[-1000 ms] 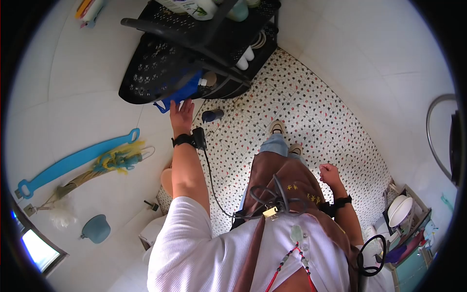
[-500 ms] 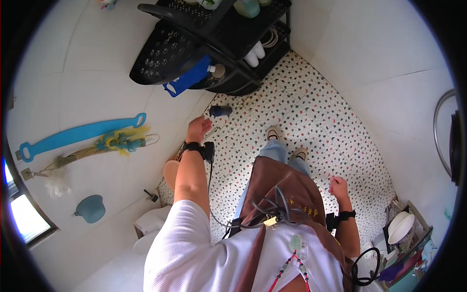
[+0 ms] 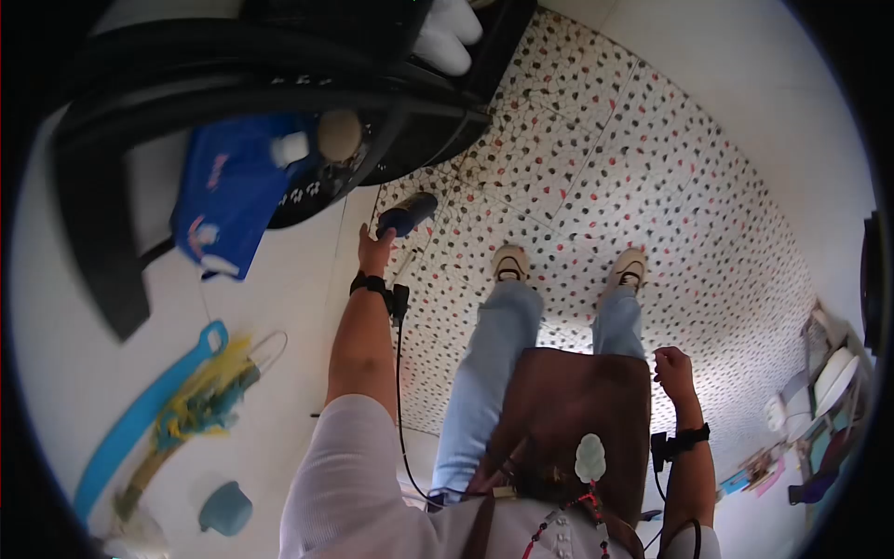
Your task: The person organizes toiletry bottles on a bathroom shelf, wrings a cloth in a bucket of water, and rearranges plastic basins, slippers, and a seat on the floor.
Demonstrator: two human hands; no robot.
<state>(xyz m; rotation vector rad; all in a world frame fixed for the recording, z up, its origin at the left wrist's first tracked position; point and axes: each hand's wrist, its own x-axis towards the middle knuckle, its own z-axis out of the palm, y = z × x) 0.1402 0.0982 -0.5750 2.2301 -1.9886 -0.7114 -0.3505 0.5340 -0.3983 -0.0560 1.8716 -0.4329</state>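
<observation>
A dark blue bottle [image 3: 407, 214] is on the speckled floor beside the black rack. My left hand [image 3: 375, 250] reaches down to its near end, thumb and fingers apart. Fingertips and bottle overlap in the view, so I cannot tell whether they touch. My right hand [image 3: 672, 373] hangs at my right side over the floor, its fingers curled in, with nothing visible in them. Black bands with small devices and cables are on both wrists.
A black rack [image 3: 400, 140] stands at the upper left, holding a blue pouch [image 3: 233, 186] and white items. On the left wall hang a light blue strap [image 3: 140, 410] and a blue scoop [image 3: 225, 508]. Basins [image 3: 836, 380] and other items stand at the right.
My view has tipped down and closer to the rack and floor. My left hand has moved nearer the dark blue bottle. The right hand stays low at my side.
</observation>
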